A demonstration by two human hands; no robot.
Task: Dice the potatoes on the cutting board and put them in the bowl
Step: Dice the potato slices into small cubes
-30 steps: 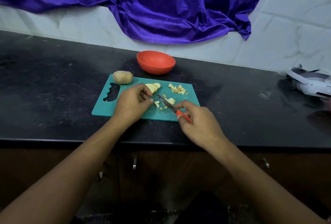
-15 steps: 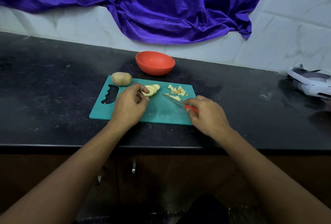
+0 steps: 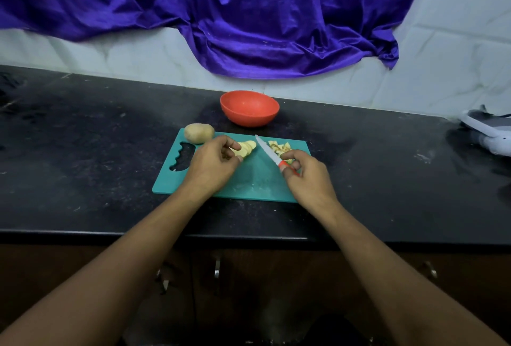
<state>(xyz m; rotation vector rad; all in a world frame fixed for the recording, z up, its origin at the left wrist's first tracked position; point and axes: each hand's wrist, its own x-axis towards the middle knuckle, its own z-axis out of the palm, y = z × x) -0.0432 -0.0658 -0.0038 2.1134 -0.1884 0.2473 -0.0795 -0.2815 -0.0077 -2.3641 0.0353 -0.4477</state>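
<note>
Fingers of my left hand (image 3: 210,166) pinch the fanned pale slices (image 3: 247,147) on the teal plastic board (image 3: 249,184). My right hand (image 3: 307,177) clamps the knife (image 3: 267,150) by its red handle, thin blade slanting over the board. Rough dice (image 3: 279,147) lie at its far right, a smooth whole potato (image 3: 199,133) sits on its far-left corner, and the glossy orange bowl (image 3: 249,119) is just beyond. Speckled black counter (image 3: 83,168) below, shiny purple cloth (image 3: 249,28) draped over white tiles (image 3: 138,54) behind.

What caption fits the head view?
Left hand holds potato slices on teal board; right hand holds knife beside diced pile.

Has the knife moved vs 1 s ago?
Yes: the knife shifted away from the person; its tip now nears the far edge of the cutting board.
</note>
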